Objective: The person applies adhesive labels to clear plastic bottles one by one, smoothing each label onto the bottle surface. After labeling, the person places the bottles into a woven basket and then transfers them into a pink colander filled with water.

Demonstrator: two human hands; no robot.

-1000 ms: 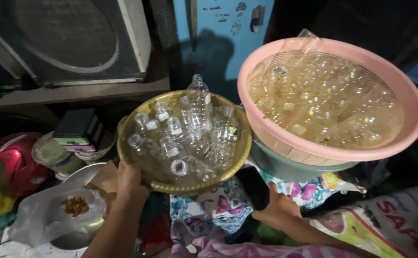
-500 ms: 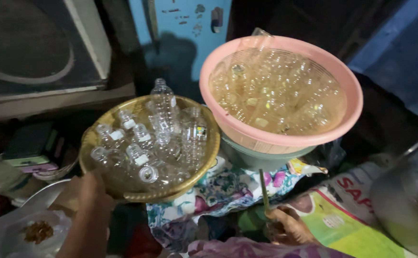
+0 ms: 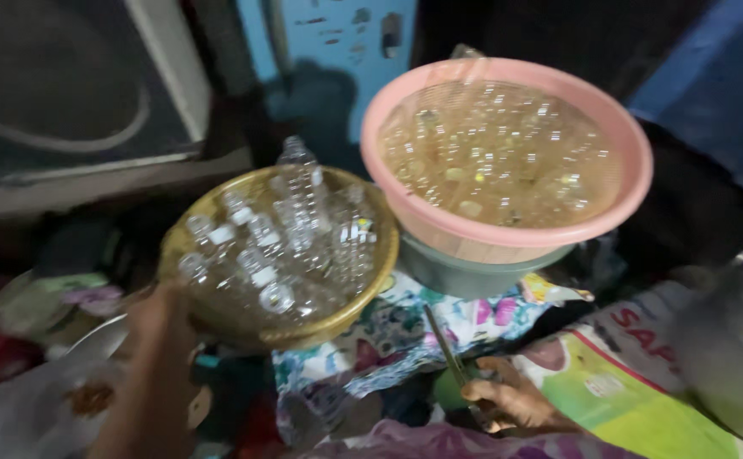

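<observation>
Here, low on the left, my left hand (image 3: pixel 161 327) grips the near rim of a round yellow plastic basket (image 3: pixel 363 285), fingers curled up against its underside, so the basket lies directly ahead of that hand and slightly to its right. Inside it rests a heap of small clear glass bottles (image 3: pixel 274 242), most lying on their sides with their long axes pointing away from me and to the right; one taller bottle near the far rim stands closer to upright. Left of the basket, blurred clutter includes a white plastic bag (image 3: pixel 23 408) and a patterned dish (image 3: pixel 44 302).

Just right of the yellow basket, touching or nearly touching its rim, sits a larger pink plastic colander (image 3: pixel 507 229) filled with more clear bottles (image 3: pixel 507 153), nested on a grey-green basin (image 3: pixel 473 276). Both stand on a flowered cloth (image 3: pixel 405 331).

Lower right, my right hand (image 3: pixel 511 399) lies near my lap, closed around a thin dark stick-like tool (image 3: pixel 443 344) that slants up and to the left toward the gap between the two baskets. That hand sits well apart from the yellow basket; the left is the one in contact. A printed sack in green, yellow and red (image 3: pixel 635 382) lies at the far right.
</observation>
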